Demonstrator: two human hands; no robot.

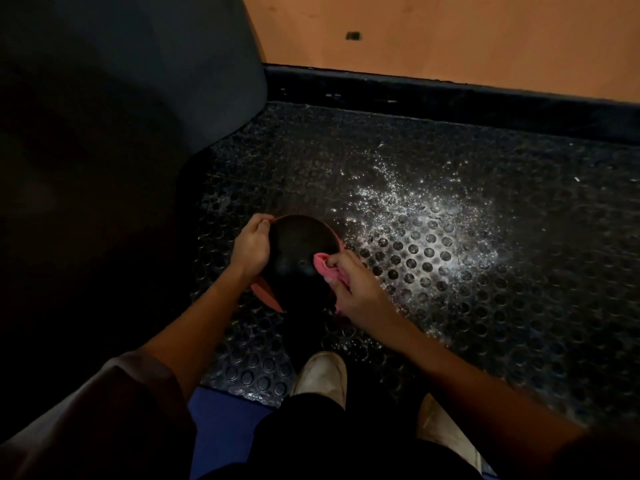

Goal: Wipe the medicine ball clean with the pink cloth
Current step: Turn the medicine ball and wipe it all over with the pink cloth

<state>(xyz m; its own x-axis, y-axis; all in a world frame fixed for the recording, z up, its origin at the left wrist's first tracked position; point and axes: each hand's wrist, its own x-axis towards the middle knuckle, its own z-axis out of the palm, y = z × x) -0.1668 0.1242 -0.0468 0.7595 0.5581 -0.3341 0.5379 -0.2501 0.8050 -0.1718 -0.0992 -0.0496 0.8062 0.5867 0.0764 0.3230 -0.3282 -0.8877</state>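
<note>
Mid-wipe, apparently: medicine ball [298, 247] low at the studded floor [450, 271], left grip [251, 245] curled over its left edge, right grip [353, 289] pinching pink cloth [323, 266] against its near-right side (remaining dirt indiscernible).

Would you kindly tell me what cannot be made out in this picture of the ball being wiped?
- Head view: the medicine ball has its lower half lost in shadow; dirt on it cannot be judged.
- Head view: the pink cloth is mostly covered by the right hand.
- Head view: the left hand tucks its fingertips out of sight against the ball.
- Head view: the large shape at left is too dark to identify.
</note>
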